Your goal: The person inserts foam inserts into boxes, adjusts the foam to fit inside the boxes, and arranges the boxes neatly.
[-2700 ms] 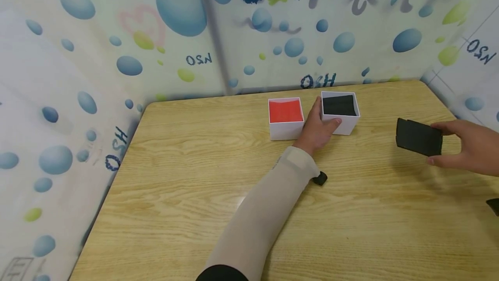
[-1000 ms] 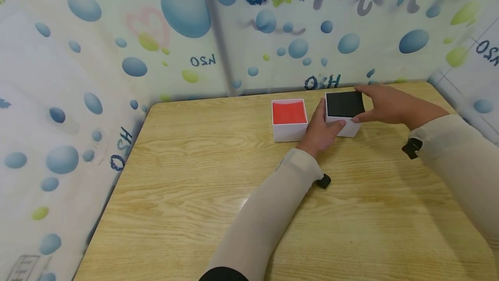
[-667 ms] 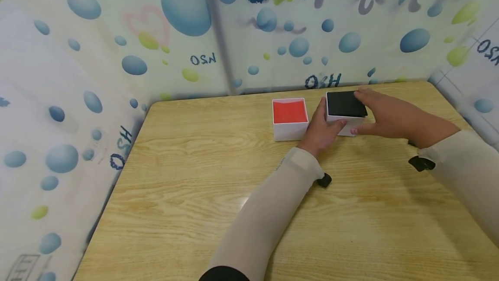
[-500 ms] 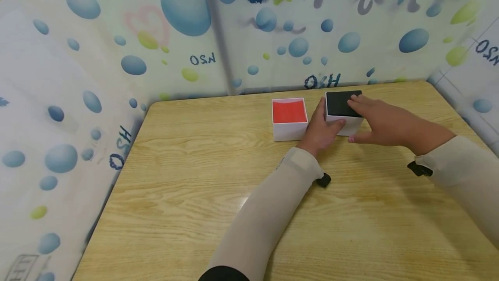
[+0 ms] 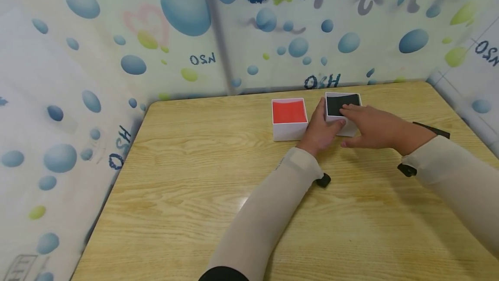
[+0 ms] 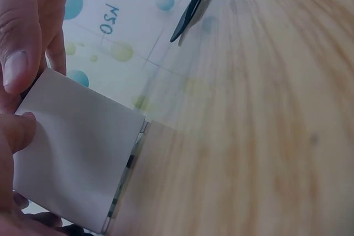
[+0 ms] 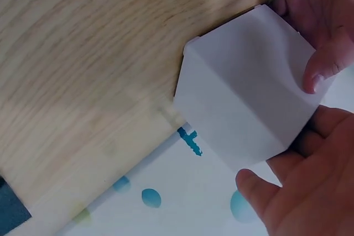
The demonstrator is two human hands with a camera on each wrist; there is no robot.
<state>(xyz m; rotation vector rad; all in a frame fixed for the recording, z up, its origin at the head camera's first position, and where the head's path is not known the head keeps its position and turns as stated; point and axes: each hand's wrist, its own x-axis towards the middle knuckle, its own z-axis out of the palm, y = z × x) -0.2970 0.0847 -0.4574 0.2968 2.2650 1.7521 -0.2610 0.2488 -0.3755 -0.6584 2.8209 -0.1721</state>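
White box [image 5: 343, 114] with black lining, near the far edge of the wooden table [image 5: 202, 177], just right of a matching box with red lining [image 5: 289, 118]. Left hand [image 5: 320, 130] wrapped round its left and near walls, thumb curled against the front. Right hand [image 5: 370, 126] laid over its right side, fingers straight, tips reaching across the rim onto the black inside. Black flat piece [image 5: 432, 129] lying on the table behind the right forearm, well apart from the boxes.
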